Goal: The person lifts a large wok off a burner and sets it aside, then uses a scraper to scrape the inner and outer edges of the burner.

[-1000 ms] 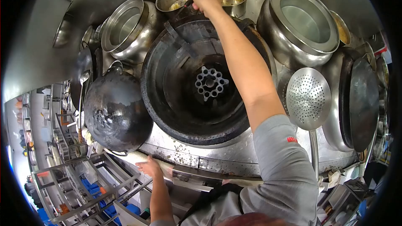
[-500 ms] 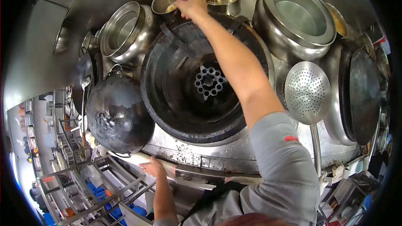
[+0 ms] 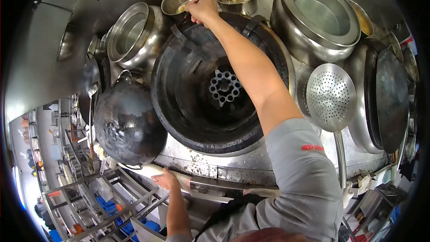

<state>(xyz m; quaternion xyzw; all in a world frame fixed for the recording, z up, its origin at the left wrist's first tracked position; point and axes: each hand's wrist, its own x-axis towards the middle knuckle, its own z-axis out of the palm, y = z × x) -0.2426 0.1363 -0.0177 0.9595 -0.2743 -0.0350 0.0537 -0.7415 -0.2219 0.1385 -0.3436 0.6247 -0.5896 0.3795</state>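
My right hand [image 3: 202,10] reaches across the wok burner [image 3: 163,112] to the near right rim of a small steel pot [image 3: 172,1] at the back. Its fingers are pinched together beside some pale stuff [image 3: 182,7] inside that pot. A small dark piece shows under the fingertips, too little to name. Right of this hand stands a second steel pot [image 3: 247,6] with yellowish liquid. My left hand [image 3: 166,180] lies with its fingers stretched out on the stove's front edge [image 3: 179,178], below a blackened wok [image 3: 130,125] that is leaning bottom up.
A perforated skimmer [image 3: 331,96] rests right of the burner, near a big steel pot [image 3: 309,49] of liquid. Another lidless pot [image 3: 150,36] stands back left. A ladle [image 3: 92,90] leans at the left. A metal rack [image 3: 96,197] is below left.
My right hand has shifted slightly left and down at the pot's rim, its fingers still pinched. My left hand stays at the front edge. The whole view has shifted a little.
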